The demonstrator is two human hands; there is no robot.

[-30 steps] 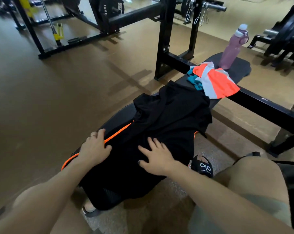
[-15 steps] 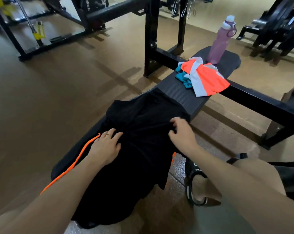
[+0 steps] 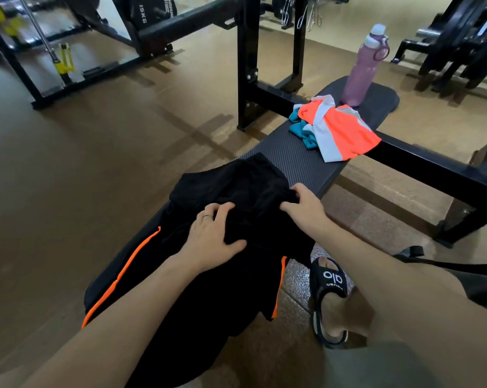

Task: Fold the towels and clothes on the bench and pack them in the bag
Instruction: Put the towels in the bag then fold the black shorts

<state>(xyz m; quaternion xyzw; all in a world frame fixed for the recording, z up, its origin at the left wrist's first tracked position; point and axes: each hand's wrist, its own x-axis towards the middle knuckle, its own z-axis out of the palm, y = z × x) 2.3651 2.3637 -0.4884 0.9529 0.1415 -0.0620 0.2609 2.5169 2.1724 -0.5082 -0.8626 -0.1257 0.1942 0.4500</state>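
Black garment (image 3: pixel 208 275) w/ orange piping looks thin, soft and light, prob. a slick sports fabric. It should drape and slide rather than hold a crease, so each fold likely needs pinning flat w/ a palm while the other hand moves cloth. Best holds, in my view: corners and hem edges, pinched, not the middle, which would just bunch up. Nothing fragile about it.

It lies spread along the near end of the bench (image 3: pixel 301 161), lower part hanging off the bench edge toward the person's legs. Far end is doubled over on itself into a darker hump. Orange stripes run down both side edges, the left one long and curved, the right one short, near the sandalled foot (image 3: pixel 330 298).

Left hand (image 3: pixel 211 239) rests palm-down on the cloth mid-garment, fingers spread and mostly straight, tips slightly dug into the fold; a ring shows on one finger. Right hand (image 3: pixel 303 204) is at the right edge of the folded-over part, fingers curled and pinching the fabric there.

Further along the bench, well apart from the black one: an orange-and-grey garment (image 3: pixel 340 130) lying over a teal cloth (image 3: pixel 301 127), both unfolded, still to do. Pink bottle (image 3: pixel 362 71) stands upright just beyond them at the bench's far end. Bag not clearly in view; a dark strap (image 3: pixel 432 260) at right may belong to it, can't tell.
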